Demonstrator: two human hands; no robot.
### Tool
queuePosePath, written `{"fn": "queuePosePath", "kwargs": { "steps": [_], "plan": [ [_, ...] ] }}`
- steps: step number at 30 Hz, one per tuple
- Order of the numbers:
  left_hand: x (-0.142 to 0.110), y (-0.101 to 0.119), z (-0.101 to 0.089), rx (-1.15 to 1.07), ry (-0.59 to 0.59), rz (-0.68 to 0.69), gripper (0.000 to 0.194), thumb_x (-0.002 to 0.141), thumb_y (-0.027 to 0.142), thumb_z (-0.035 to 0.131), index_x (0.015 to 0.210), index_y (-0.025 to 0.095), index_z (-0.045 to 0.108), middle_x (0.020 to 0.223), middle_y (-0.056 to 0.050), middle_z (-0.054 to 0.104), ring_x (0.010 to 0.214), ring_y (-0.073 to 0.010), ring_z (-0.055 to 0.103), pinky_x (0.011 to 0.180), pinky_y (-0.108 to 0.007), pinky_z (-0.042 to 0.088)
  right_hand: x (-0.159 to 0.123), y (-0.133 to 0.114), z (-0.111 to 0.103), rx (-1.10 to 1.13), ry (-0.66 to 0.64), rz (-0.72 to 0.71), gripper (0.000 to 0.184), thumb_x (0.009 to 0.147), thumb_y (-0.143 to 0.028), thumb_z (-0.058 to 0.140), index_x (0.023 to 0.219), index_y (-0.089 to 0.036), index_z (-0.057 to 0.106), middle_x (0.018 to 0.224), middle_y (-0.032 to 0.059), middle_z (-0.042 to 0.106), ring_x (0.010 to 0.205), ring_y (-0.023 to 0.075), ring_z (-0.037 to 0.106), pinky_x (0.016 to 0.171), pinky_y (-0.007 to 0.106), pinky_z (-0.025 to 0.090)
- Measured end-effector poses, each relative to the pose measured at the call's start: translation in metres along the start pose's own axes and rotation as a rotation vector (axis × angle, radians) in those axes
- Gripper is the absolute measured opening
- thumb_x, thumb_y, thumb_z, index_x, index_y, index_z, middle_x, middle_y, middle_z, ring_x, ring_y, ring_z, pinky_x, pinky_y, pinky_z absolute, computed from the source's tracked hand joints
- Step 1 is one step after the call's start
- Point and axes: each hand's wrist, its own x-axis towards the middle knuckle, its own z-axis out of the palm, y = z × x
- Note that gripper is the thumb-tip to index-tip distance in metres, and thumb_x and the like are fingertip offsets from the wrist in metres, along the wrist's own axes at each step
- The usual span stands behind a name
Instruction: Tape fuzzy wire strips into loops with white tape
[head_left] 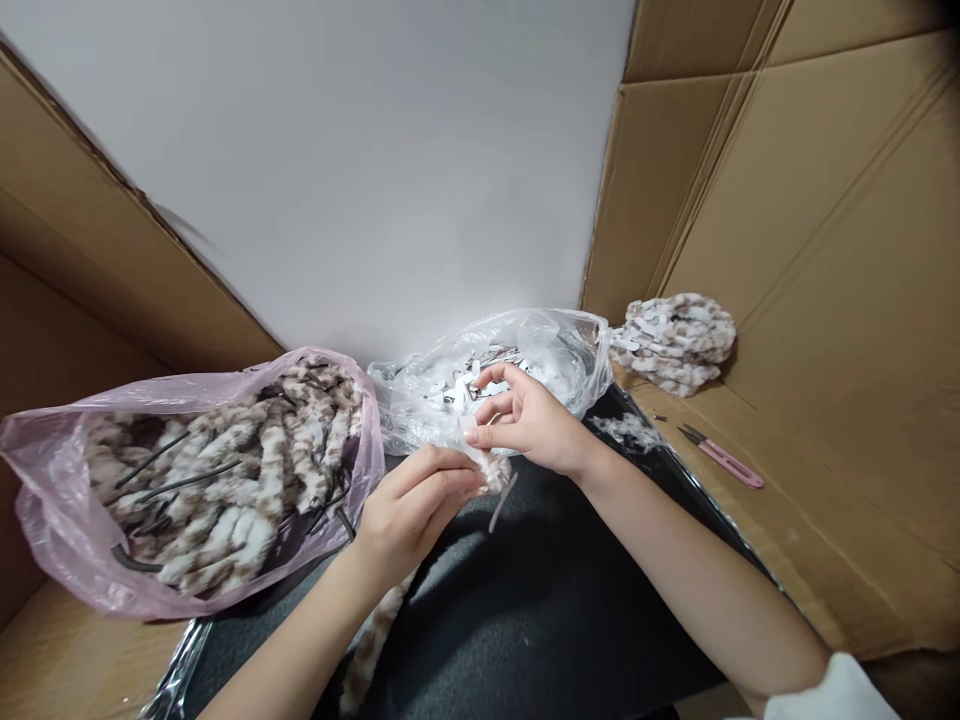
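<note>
My left hand (416,505) is closed around a furry, brown-and-white spotted plush strip (375,645). The strip's fluffy end sticks out past my fingertips with a thin grey cord (502,505) hanging from it, and its length trails down under my wrist. Just above that end, my right hand (531,425) pinches a small white tab (469,424) between thumb and finger, its other fingers curled loosely. Behind my hands lies a clear plastic bag (420,395) with many small white flat pieces (491,365) in it.
To the left, a pink plastic bag (45,450) holds many furry strips (247,490) with dark cords. At right are a bundle of furry strips with white tabs (679,340) and pink-handled snips (724,458). Cardboard walls (847,250) flank the black work surface (540,600).
</note>
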Motion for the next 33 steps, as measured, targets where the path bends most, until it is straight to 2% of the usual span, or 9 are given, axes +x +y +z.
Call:
{"fn": "queuePosePath", "kwargs": {
  "steps": [3,8,12,16,18,21,28,31,33],
  "plan": [
    [0.001,0.000,0.001,0.011,0.006,-0.034,0.014,0.089,0.008,0.053,0.090,0.017,0.064,0.085,-0.006,0.064,0.079,-0.0143,0.063,0.071,-0.025,0.053,-0.003,-0.003,0.003,-0.024,0.033,-0.038,0.051,0.061,-0.020,0.080,0.097,-0.022,0.044,0.068,-0.0070,0.061,0.056,0.0097,0.059,0.058,0.024,0.046],
    [0.000,0.000,0.005,0.073,0.179,-0.175,0.006,0.084,0.016,0.064,0.081,0.019,0.068,0.087,-0.003,0.048,0.075,-0.0129,0.054,0.060,-0.022,0.049,-0.008,-0.007,0.010,-0.148,0.092,-0.204,0.044,0.068,-0.020,0.075,0.098,-0.023,0.043,0.069,-0.0072,0.061,0.067,0.0122,0.063,0.076,0.031,0.049],
    [-0.001,-0.002,0.007,-0.079,0.128,-0.346,0.009,0.085,0.017,0.063,0.077,0.018,0.067,0.091,-0.004,0.055,0.071,-0.0118,0.056,0.056,-0.021,0.047,-0.012,-0.008,0.014,-0.334,0.151,-0.303,0.041,0.070,-0.016,0.073,0.099,-0.024,0.046,0.071,-0.0070,0.063,0.074,0.0141,0.065,0.085,0.034,0.046],
    [-0.001,-0.002,0.007,-0.294,0.045,-0.502,0.011,0.085,0.019,0.062,0.075,0.017,0.065,0.073,-0.001,0.064,0.055,-0.0100,0.057,0.050,-0.020,0.044,-0.014,-0.009,0.015,-0.378,0.159,-0.331,0.039,0.070,-0.013,0.072,0.099,-0.024,0.048,0.070,-0.0077,0.062,0.072,0.0128,0.064,0.083,0.031,0.046],
    [-0.001,-0.002,0.007,-0.366,0.060,-0.582,0.013,0.084,0.021,0.064,0.072,0.016,0.063,0.061,0.001,0.063,0.049,-0.0098,0.055,0.048,-0.020,0.043,-0.015,-0.009,0.016,-0.354,0.148,-0.324,0.039,0.070,-0.014,0.072,0.099,-0.024,0.047,0.070,-0.0076,0.062,0.071,0.0127,0.064,0.079,0.030,0.047],
    [0.000,-0.002,0.006,-0.405,0.122,-0.651,0.016,0.080,0.022,0.067,0.067,0.016,0.062,0.056,0.002,0.061,0.045,-0.0090,0.053,0.044,-0.018,0.040,-0.017,-0.009,0.019,-0.352,0.143,-0.307,0.038,0.071,-0.017,0.072,0.098,-0.025,0.046,0.071,-0.0069,0.062,0.070,0.0132,0.063,0.074,0.030,0.047],
    [-0.004,-0.001,0.008,-0.285,0.163,-0.754,0.016,0.079,0.025,0.065,0.068,0.015,0.058,0.054,0.003,0.058,0.045,-0.0080,0.046,0.044,-0.018,0.035,-0.022,-0.010,0.026,-0.450,0.115,-0.330,0.035,0.072,-0.014,0.067,0.096,-0.026,0.044,0.070,-0.0071,0.060,0.064,0.0129,0.060,0.065,0.028,0.045],
    [-0.004,0.000,0.009,-0.244,0.205,-0.744,0.014,0.080,0.026,0.063,0.076,0.017,0.054,0.059,0.004,0.056,0.049,-0.0090,0.048,0.046,-0.018,0.037,-0.022,-0.009,0.027,-0.472,0.085,-0.354,0.032,0.073,-0.014,0.065,0.095,-0.026,0.044,0.071,-0.0066,0.060,0.067,0.0131,0.061,0.066,0.028,0.046],
    [-0.003,0.000,0.008,-0.200,0.190,-0.705,0.010,0.081,0.024,0.061,0.083,0.017,0.053,0.064,0.003,0.056,0.051,-0.0093,0.049,0.048,-0.018,0.036,-0.022,-0.008,0.027,-0.481,0.083,-0.364,0.032,0.073,-0.014,0.064,0.094,-0.026,0.043,0.072,-0.0060,0.060,0.069,0.0138,0.062,0.069,0.029,0.047]
  ]
}}
